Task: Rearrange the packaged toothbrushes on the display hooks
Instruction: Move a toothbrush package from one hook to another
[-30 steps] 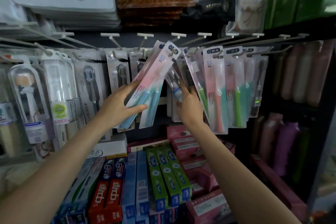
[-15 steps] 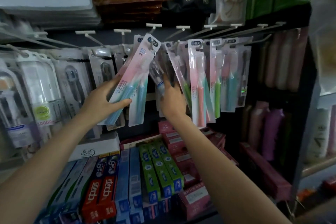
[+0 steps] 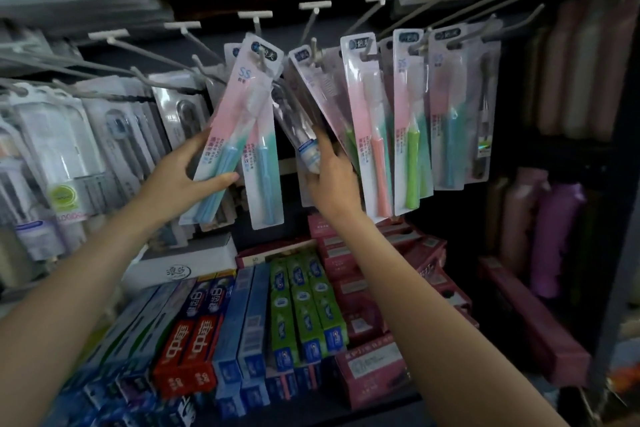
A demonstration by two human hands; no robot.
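My left hand (image 3: 180, 177) grips a pink-and-teal toothbrush pack (image 3: 230, 135) with a blue brush, tilted, its top hole on a metal hook (image 3: 261, 61). A second blue-brush pack (image 3: 265, 170) hangs just behind it. My right hand (image 3: 330, 173) holds back a clear-wrapped toothbrush pack (image 3: 304, 146) and presses against the packs hanging to the right. Those hold an orange brush pack (image 3: 370, 135), a green brush pack (image 3: 410, 128) and a teal brush pack (image 3: 450, 114).
Grey boxed brush packs (image 3: 69, 156) hang on hooks at the left. Toothpaste boxes (image 3: 249, 319) and pink cartons (image 3: 377, 298) fill the shelf below. Bare hook ends with white tags (image 3: 254, 14) stick out above. Dark shelving with bottles (image 3: 568, 73) stands at the right.
The view drifted slightly leftward and closer. My left hand has brought the tilted pack's top onto the hook; my right hand stays on the hanging packs.
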